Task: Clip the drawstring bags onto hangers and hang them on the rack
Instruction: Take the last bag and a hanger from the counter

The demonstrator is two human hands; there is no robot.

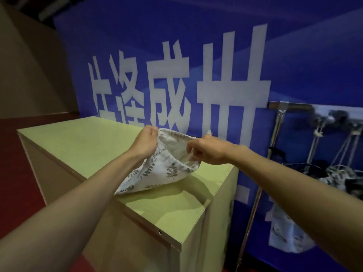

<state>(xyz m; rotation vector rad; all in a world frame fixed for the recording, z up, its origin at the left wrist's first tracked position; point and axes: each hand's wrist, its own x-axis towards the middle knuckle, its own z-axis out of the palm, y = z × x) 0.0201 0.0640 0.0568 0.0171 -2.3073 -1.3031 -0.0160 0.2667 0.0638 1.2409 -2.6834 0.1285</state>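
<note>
A white drawstring bag (163,173) with a green leaf print is lifted by its mouth above the yellow-green cabinet top (82,146), its lower corner still lying on the surface. My left hand (146,143) grips the left side of the bag's mouth. My right hand (208,153) pinches the right side of the mouth, which is pulled apart between them. A metal rack (280,114) stands at the right with hangers (318,134) on its bar and another leaf-print bag (288,236) hanging low, all blurred.
A blue banner (196,55) with large white characters stands right behind the cabinet. The cabinet's near right corner (181,244) juts toward me. Red floor (17,173) lies to the left, with a brown wall beyond it.
</note>
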